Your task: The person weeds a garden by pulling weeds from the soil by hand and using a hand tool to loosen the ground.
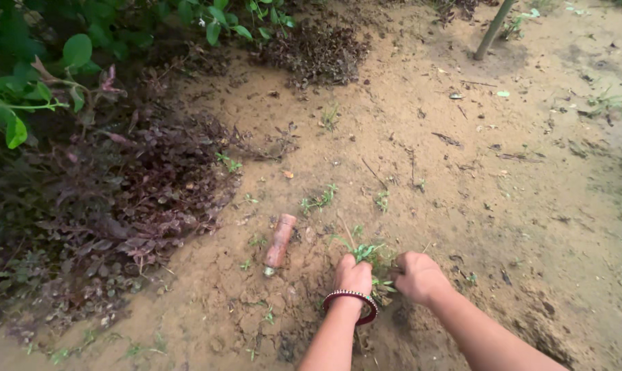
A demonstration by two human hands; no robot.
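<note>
A small green weed (369, 255) in the sandy soil (517, 199) is gripped from both sides: the left hand (353, 275), with a red bangle (352, 302) at the wrist, is curled around its base, and the right hand (419, 276) is closed into a fist beside it. The weed sits low between the two hands, apparently rooted. The pulling step seems to be in hand; a firm, steady upward tug near the roots is called for next. A wooden-handled tool (279, 243) lies unused just left, near dark red plants (125, 199)
</note>
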